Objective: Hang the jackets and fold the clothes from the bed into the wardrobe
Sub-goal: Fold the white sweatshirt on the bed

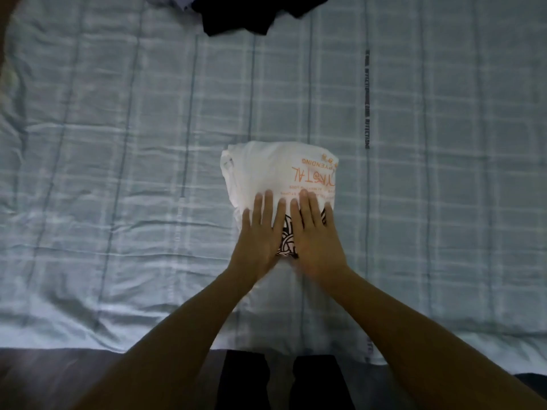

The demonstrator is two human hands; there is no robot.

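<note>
Lettering in orange runs upside down across the far right part of a folded white T-shirt [278, 173], too blurred to read in full, and a black looping print shows only as a sliver between the two hands. The shirt's near edge is hidden under them. The left hand [262, 229] and the right hand [313, 229] lie side by side, palms down, fingers straight and slightly spread, pressing flat on the near half of the bundle and gripping nothing. The shirt rests near the middle of the bed [118, 143], on a pale blue checked sheet. At the top edge a dark garment [254, 13] is cut off by the frame, with a scrap of lighter cloth [180, 0] just beside it, well apart from the shirt. A dark printed strip [367, 99] on the sheet, right of the shirt, is illegible. Below the bed's edge show dark floor [44, 374] and the person's dark trouser legs [281, 380].
</note>
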